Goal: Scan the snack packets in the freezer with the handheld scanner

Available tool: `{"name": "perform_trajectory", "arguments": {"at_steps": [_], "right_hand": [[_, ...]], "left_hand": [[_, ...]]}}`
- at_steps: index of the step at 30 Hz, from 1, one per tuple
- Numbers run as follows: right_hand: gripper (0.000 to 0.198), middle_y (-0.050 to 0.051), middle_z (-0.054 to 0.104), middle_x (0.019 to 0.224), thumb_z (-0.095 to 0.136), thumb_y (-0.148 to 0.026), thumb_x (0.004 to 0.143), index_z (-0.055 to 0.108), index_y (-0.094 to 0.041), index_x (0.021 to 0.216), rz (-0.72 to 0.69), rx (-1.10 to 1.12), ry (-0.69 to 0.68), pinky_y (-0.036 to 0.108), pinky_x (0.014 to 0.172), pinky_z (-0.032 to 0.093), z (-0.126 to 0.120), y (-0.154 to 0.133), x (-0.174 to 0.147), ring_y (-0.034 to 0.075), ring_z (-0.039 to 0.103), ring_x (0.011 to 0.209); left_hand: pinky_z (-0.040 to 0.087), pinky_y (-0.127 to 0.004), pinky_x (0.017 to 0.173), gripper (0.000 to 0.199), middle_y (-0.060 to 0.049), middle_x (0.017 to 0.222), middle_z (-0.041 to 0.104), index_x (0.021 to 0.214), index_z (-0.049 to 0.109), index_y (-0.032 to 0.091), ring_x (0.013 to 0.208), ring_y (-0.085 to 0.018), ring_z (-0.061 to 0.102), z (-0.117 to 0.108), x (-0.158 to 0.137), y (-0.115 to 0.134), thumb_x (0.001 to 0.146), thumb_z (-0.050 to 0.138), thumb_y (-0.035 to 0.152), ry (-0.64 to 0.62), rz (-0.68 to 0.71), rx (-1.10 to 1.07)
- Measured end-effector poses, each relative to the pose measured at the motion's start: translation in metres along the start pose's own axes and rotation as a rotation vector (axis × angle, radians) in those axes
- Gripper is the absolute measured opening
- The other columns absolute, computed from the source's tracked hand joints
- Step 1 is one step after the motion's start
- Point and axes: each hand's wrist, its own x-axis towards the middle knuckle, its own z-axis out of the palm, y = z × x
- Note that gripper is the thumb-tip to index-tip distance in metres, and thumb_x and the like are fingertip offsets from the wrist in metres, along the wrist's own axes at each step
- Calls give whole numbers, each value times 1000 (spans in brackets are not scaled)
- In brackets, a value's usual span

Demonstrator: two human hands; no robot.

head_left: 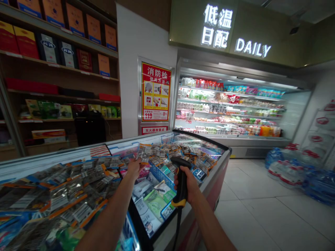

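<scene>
My right hand [187, 183] is wrapped round the handle of a black and yellow barcode scanner [181, 184]. The scanner's head points away to the left, over the freezer, and its cable hangs down. My left hand [134, 166] reaches across the chest freezer with its fingers closed on a small clear packet [143, 155] bearing a printed label. The fingertips are partly hidden. Heaps of similar packets [89, 177] with orange and blue edges lie on the freezer's glass top to the left, and more lie farther back on the right.
Frozen bags [154, 200] and a blue basket [161, 174] show inside the chest freezer [220, 170]. Shelves of boxed goods [60, 83] stand at left. A lit refrigerated display [225, 139] is behind, with bottled water packs [288, 174] on the floor at right.
</scene>
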Motion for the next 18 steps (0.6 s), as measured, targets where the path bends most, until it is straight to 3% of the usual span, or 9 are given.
{"name": "perform_trajectory", "arguments": {"at_steps": [4,8,15,18], "right_hand": [[24,-3,51,47,53,-38,67,51,-15,71,74,-14,-66,20,35,36,11,6,-3,8,44,36],[22,-3,50,45,49,-37,70,51,-14,70,118,-60,-90,19,34,35,17,13,-5,8,43,35],[22,-4,49,44,51,-37,68,50,-15,68,142,-72,-94,19,34,34,18,19,-2,7,43,34],[23,-4,50,45,53,-38,67,51,-15,70,135,-73,-90,19,34,35,16,18,1,8,44,35]], "left_hand": [[50,-28,64,11,2,71,59,82,50,19,59,-9,58,23,-16,-17,80,42,12,-102,-62,-243],[50,-28,63,10,1,69,58,80,50,20,59,-10,58,26,-16,-25,79,43,12,-126,-85,-311],[50,-26,60,12,1,67,57,84,50,19,56,-9,55,24,-15,-24,79,41,13,-103,-16,-194],[50,-27,60,12,1,69,57,85,50,19,59,-10,57,20,-11,-22,79,40,15,-30,40,-34]]}}
